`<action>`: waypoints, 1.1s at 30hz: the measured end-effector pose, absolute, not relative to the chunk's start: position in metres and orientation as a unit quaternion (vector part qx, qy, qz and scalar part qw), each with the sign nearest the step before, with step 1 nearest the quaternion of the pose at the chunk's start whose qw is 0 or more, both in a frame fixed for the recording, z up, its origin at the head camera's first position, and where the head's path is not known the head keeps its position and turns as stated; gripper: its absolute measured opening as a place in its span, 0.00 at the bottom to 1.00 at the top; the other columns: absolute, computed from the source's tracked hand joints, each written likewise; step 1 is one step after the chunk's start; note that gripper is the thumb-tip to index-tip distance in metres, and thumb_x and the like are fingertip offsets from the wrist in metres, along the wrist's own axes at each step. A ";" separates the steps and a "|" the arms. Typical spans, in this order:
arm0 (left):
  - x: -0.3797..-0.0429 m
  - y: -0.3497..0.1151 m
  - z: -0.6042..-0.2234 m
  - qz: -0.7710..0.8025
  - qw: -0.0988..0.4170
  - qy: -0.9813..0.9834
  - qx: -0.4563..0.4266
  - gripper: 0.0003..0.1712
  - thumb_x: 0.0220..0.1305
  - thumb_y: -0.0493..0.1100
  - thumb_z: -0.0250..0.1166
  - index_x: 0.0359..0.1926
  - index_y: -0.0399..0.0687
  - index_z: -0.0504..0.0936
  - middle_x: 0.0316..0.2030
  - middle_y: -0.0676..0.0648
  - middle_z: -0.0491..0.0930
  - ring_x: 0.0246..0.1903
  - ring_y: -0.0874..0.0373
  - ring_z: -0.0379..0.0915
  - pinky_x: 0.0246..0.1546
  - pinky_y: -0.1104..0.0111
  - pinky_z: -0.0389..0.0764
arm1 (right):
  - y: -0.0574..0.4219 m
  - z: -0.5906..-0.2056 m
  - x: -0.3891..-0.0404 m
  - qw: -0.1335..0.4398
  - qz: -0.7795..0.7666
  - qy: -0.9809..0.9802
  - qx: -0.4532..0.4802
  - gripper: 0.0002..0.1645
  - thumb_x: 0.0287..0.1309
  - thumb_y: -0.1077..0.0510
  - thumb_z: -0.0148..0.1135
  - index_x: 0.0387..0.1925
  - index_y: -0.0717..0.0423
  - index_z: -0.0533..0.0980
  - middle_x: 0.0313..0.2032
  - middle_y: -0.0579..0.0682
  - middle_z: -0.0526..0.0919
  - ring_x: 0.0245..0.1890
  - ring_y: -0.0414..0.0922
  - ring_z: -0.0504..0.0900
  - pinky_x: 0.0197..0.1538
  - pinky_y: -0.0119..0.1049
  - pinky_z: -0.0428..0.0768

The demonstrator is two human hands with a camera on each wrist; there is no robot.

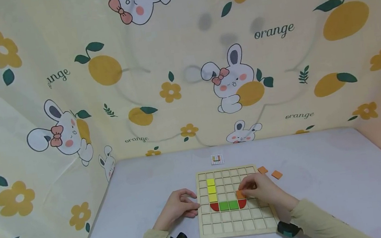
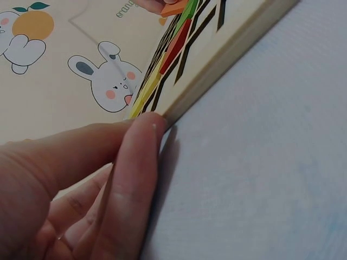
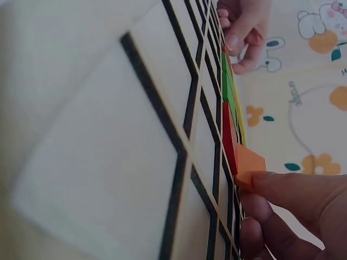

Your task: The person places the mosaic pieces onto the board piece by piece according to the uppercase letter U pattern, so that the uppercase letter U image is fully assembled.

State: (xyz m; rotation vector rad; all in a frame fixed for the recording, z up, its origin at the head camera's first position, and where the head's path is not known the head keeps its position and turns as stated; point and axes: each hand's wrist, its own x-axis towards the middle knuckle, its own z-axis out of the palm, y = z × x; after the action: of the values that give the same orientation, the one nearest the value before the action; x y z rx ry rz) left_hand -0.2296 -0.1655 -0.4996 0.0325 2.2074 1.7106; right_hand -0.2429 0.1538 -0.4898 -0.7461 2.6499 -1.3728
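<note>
A wooden grid board lies on the table. Between the thumb and fingers of my right hand is an orange square tile, pinched just above the right red rounded piece; in the right wrist view the orange tile looks tilted. My left hand rests its fingertips against the board's left edge, seen close up in the left wrist view. Three yellow tiles form a column over the left red rounded piece. Two green tiles sit between the red pieces.
Two loose orange tiles, a nearer one and a farther one, lie right of the board's top corner. A small pattern card lies behind the board. Patterned cloth walls rise around the table.
</note>
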 end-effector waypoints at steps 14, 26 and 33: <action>-0.230 -0.165 -0.498 0.600 0.175 0.781 0.009 0.17 0.51 0.31 0.72 0.42 0.37 0.77 0.26 0.41 0.83 0.21 0.56 0.81 0.25 0.64 0.85 | 0.153 -0.490 -0.244 0.042 -0.439 0.868 -0.229 0.04 0.53 0.63 0.70 0.32 0.54 0.82 0.32 0.44 0.79 0.29 0.41 0.74 0.31 0.31 0.76; -0.230 -0.164 -0.500 0.592 0.174 0.787 -0.002 0.17 0.51 0.32 0.72 0.42 0.38 0.77 0.26 0.42 0.83 0.21 0.56 0.81 0.24 0.65 0.85 | 0.152 -0.486 -0.243 0.048 -0.427 0.866 -0.254 0.07 0.51 0.66 0.70 0.35 0.59 0.82 0.35 0.48 0.80 0.30 0.41 0.73 0.30 0.30 0.76; -0.230 -0.164 -0.499 0.590 0.173 0.789 -0.001 0.17 0.51 0.32 0.73 0.42 0.38 0.78 0.26 0.42 0.83 0.21 0.56 0.81 0.25 0.64 0.85 | 0.160 -0.478 -0.243 0.077 -0.433 0.862 -0.252 0.11 0.54 0.63 0.69 0.41 0.58 0.80 0.34 0.48 0.79 0.32 0.42 0.74 0.33 0.30 0.76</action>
State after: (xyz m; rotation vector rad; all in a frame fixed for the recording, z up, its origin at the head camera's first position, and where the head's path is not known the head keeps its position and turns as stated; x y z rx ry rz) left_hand -0.2297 -0.1637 -0.4993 -0.0032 2.2370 1.6740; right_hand -0.2432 0.1600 -0.4782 -0.7552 2.5836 -1.2976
